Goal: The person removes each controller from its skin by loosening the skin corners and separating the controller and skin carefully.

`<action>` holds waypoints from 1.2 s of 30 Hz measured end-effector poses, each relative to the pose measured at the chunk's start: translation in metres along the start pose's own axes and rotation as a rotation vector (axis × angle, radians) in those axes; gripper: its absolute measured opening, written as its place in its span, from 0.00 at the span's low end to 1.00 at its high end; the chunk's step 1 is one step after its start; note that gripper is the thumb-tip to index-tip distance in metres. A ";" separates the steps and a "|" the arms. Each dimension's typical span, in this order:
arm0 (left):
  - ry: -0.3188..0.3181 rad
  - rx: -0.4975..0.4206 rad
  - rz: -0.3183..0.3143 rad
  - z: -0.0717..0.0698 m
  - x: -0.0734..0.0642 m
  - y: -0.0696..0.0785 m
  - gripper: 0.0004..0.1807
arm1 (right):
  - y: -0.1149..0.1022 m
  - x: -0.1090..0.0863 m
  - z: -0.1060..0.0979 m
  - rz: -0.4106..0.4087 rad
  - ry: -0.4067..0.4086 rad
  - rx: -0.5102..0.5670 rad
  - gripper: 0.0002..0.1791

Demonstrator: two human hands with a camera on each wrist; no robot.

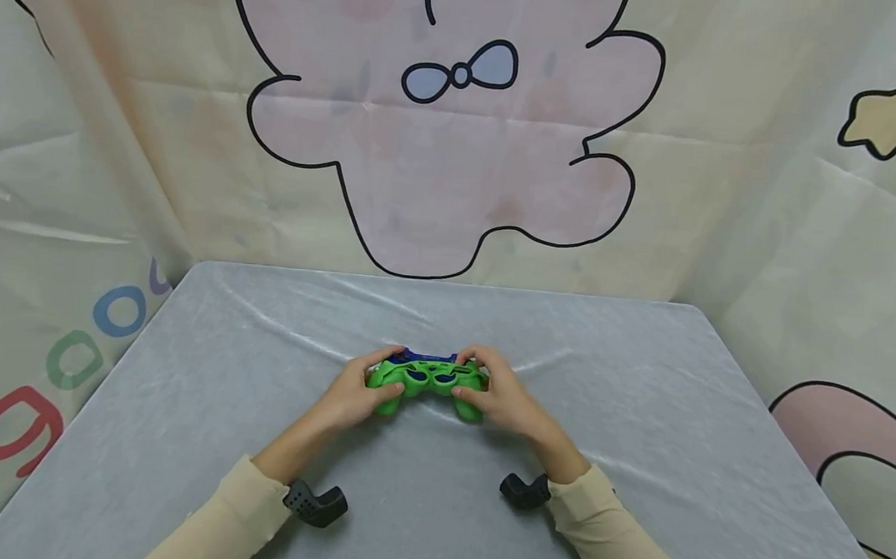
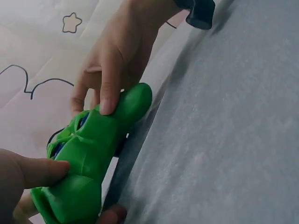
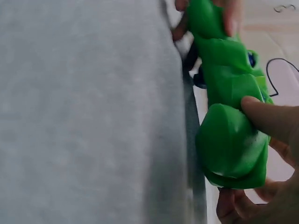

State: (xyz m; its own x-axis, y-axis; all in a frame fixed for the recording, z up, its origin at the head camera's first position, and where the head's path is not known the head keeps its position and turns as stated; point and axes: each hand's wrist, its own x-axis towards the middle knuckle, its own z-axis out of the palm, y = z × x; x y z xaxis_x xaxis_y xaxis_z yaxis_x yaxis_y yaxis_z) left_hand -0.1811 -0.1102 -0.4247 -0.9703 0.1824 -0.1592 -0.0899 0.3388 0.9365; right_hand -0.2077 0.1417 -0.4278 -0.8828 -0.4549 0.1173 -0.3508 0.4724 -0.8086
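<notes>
A game controller [image 1: 430, 384] with a bright green cover-like body is held level just above the middle of the table. Along its far edge shows a dark blue strip [image 1: 431, 357], and dark blue also shows in the two round openings on top. My left hand [image 1: 353, 390] grips the left end, thumb on the upper face and fingers round the far side and underneath. At the right end, my right hand [image 1: 504, 399] holds it the same way. In the right wrist view, the right thumb [image 3: 268, 116] presses on the green surface [image 3: 229, 140]. The controller's underside is mostly hidden.
A table [image 1: 211, 369] covered in pale grey cloth lies below the hands. Behind it hangs a printed curtain [image 1: 452, 188] with a cartoon animal. Black wrist devices [image 1: 316, 505] are strapped on both sleeves.
</notes>
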 end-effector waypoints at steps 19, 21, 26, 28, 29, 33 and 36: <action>0.142 0.147 0.085 0.003 0.003 0.001 0.05 | -0.005 0.000 0.013 0.042 0.047 -0.067 0.10; 0.121 0.074 0.051 0.002 0.004 0.000 0.07 | -0.005 -0.001 0.012 0.038 0.043 -0.063 0.11; 0.059 -0.143 -0.024 0.000 0.004 -0.002 0.10 | -0.004 0.000 0.012 0.016 0.040 -0.021 0.12; 0.043 -0.200 -0.031 -0.001 0.004 -0.002 0.12 | -0.004 0.000 0.012 0.007 0.044 0.000 0.12; 0.035 -0.223 -0.030 0.000 0.004 -0.002 0.12 | -0.005 0.000 0.012 0.002 0.047 0.010 0.12; 0.004 -0.299 -0.029 -0.001 0.004 0.000 0.12 | -0.007 0.000 0.012 0.012 0.067 0.022 0.11; -0.035 -0.293 0.001 -0.002 0.004 0.003 0.09 | -0.007 0.003 0.010 0.028 0.088 0.015 0.10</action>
State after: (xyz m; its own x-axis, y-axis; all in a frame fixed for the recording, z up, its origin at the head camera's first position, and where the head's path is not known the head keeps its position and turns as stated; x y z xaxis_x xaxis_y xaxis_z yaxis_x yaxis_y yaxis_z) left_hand -0.1855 -0.1100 -0.4224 -0.9626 0.2160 -0.1636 -0.1545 0.0587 0.9862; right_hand -0.2042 0.1295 -0.4274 -0.9167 -0.3728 0.1441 -0.3212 0.4726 -0.8207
